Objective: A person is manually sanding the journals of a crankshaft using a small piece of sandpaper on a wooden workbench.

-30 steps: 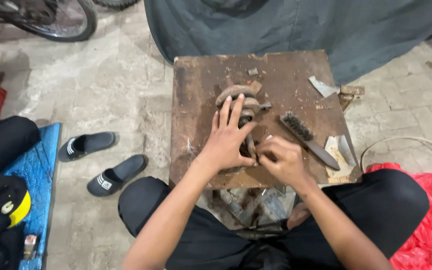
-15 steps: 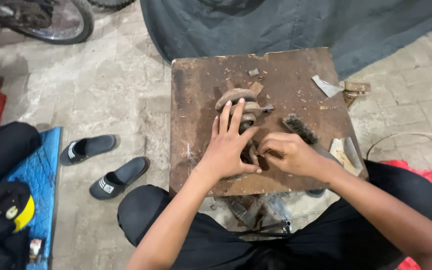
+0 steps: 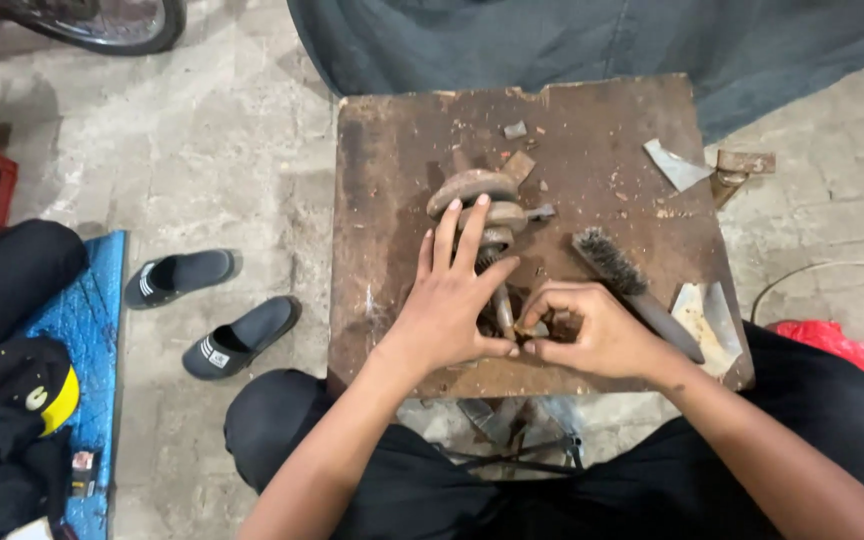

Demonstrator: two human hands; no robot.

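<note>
Two hands work at the near middle of the tabletop [image 3: 392, 200], and I use the rusty metal part [image 3: 482, 205] as my landmark. My left hand [image 3: 449, 305] lies just below it, fingers spread flat, the tips touching its lower rings. My right hand [image 3: 592, 330] sits below and right of the part, fingers curled together, pinching a small brown piece [image 3: 524, 330] against my left thumb. What that piece is I cannot tell.

I judge the piece could slip from so small a pinch and drop off the near edge, which is close. If my left hand eases, the part could roll or shift, since its rounded rings rest loosely. My fingertips could scrape on rust.

Right of the part lies a wire brush [image 3: 617, 270], its handle running under my right wrist; a nudge could push it off. Farther right sit two torn pale scraps [image 3: 697, 310], grey and tan. Far left of the part, on the floor, a blue mat [image 3: 87, 320] carries a small white-and-red packet [image 3: 82, 462] and a black-and-yellow cap [image 3: 27, 385].
</note>
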